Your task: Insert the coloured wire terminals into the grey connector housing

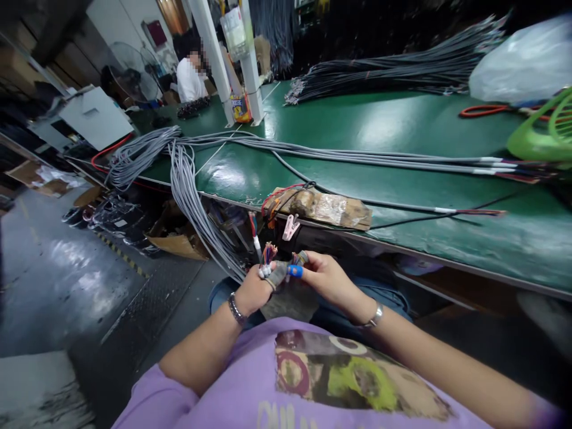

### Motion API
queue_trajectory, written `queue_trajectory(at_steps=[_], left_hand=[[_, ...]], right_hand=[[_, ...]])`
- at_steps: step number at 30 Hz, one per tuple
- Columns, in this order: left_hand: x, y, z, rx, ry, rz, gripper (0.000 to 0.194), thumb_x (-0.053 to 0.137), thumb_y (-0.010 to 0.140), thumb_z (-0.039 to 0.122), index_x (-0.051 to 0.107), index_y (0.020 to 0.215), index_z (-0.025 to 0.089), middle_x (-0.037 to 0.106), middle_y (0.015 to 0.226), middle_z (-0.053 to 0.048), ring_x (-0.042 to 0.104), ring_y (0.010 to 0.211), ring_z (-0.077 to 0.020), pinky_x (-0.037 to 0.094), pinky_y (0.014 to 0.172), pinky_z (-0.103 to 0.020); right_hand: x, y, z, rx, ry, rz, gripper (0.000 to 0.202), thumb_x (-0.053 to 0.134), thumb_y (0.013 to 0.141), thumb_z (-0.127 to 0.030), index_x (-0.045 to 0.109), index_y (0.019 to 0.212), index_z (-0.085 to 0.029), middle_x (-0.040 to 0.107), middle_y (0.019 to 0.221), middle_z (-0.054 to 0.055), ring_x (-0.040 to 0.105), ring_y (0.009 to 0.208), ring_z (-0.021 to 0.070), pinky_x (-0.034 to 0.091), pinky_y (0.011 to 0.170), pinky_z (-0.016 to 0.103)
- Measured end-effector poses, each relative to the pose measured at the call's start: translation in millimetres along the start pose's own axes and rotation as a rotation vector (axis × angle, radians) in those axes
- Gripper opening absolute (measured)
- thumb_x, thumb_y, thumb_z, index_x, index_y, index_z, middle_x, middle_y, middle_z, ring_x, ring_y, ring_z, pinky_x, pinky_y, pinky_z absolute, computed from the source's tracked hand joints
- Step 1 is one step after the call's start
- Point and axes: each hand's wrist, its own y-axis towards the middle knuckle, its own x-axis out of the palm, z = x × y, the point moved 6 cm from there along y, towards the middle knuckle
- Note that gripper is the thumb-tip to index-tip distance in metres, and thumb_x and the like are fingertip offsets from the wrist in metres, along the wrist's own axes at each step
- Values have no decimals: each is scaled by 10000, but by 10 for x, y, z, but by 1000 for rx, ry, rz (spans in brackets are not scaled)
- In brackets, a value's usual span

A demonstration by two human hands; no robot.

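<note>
My left hand [257, 290] is closed around the ends of several grey cables [192, 190], just in front of the table edge. Thin coloured wires [269, 252] with bare copper tips fan out above its fingers. One cable end with a white sleeve [256, 243] sticks up apart from the rest. Close beside it, my right hand [333, 280] pinches small wire ends [295, 258] between thumb and finger. Covers wrap some fingertips on both hands, and a blue band [295, 271] circles a right-hand digit. The exact contact between the fingertips is too small to make out.
On the green table [313, 119] lie more grey cables, a taped wooden block [330, 208] with a pink clip [291, 227], and a black cable bundle [379, 71]. A green basket [545, 131] and plastic bag [527, 59] stand right. A person [191, 77] sits farther back.
</note>
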Motion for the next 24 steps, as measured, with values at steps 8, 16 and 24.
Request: queue_trajectory(at_steps=[8, 16, 24], left_hand=[[-7, -89, -124, -36, 95, 62, 370, 631, 765, 489, 579, 649, 142, 614, 575, -14, 548, 446, -95, 425, 461, -209], [101, -53, -112, -171, 92, 58, 292, 801, 574, 312, 596, 691, 141, 605, 519, 13, 570, 436, -125, 468, 451, -230], [-129, -37, -97, -61, -259, 302, 336, 790, 584, 387, 584, 636, 127, 637, 526, -23, 591, 436, -128, 490, 458, -230]], right_hand=[[68, 26, 143, 114, 163, 2, 410, 756, 594, -506, 545, 669, -163, 522, 564, -39, 395, 450, 58, 314, 446, 212], [169, 34, -141, -89, -12, -62, 239, 708, 679, -377, 594, 716, -170, 579, 649, -7, 495, 583, 112, 393, 546, 240], [127, 109, 8, 12, 121, -5, 342, 736, 636, -463, 564, 676, -171, 473, 537, -47, 365, 470, 72, 293, 453, 221]])
